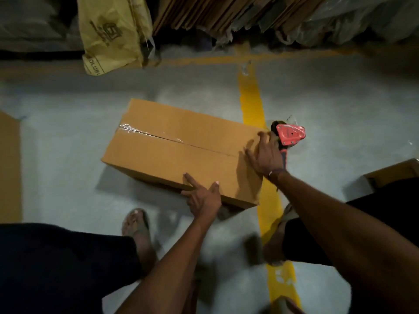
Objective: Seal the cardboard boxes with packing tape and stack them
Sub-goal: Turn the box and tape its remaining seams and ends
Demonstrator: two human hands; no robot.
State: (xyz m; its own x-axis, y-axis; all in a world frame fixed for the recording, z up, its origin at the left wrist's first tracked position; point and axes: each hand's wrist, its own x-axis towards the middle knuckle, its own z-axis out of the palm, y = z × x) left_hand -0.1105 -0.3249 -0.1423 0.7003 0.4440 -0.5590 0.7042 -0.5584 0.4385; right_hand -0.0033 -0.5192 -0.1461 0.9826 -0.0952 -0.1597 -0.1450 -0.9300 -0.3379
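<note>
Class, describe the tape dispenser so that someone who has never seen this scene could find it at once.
Find the yellow floor line, then the closed cardboard box beside it. At the box's right end, behind the right hand, is the tape dispenser. It is the only red thing there.

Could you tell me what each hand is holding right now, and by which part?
The right hand grips the red tape dispenser by its handle, fingers spread on the box. The left hand holds nothing; it rests on the box's near edge.
</note>
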